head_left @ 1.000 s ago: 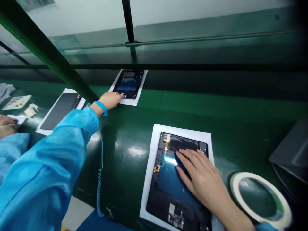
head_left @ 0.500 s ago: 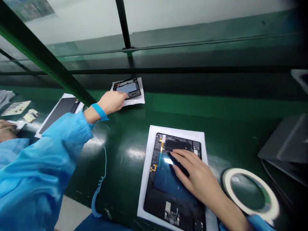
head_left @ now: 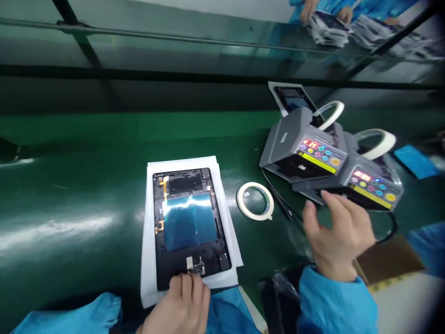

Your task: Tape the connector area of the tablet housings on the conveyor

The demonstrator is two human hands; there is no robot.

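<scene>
An opened tablet (head_left: 190, 222), its back off, shows a blue-sheened battery, an orange flex cable and a small board. It lies on white sheets (head_left: 148, 260). My left hand (head_left: 186, 304) is at the tablet's lower edge, fingers curled and pressed together; its thumb and anything inside the fingers are hidden. My right hand (head_left: 340, 234) is raised in front of the right-hand grey tape dispenser (head_left: 365, 181), with thumb and index finger apart and nothing visible between them. A second tape dispenser (head_left: 302, 148) stands beside it. Both have lit displays and cream tape rolls.
A loose roll of cream tape (head_left: 255, 202) lies right of the tablet, near black cables (head_left: 283, 204). Another opened tablet (head_left: 294, 97) sits behind the dispensers. A cardboard box (head_left: 389, 260) is at lower right. Beyond the rail, people's hands (head_left: 308, 10) handle stacked sheets.
The view has swung right, bringing the dispensers into sight. My left hand has left the far tablet for the near one's lower edge. My right hand has lifted off the near tablet toward the dispensers.
</scene>
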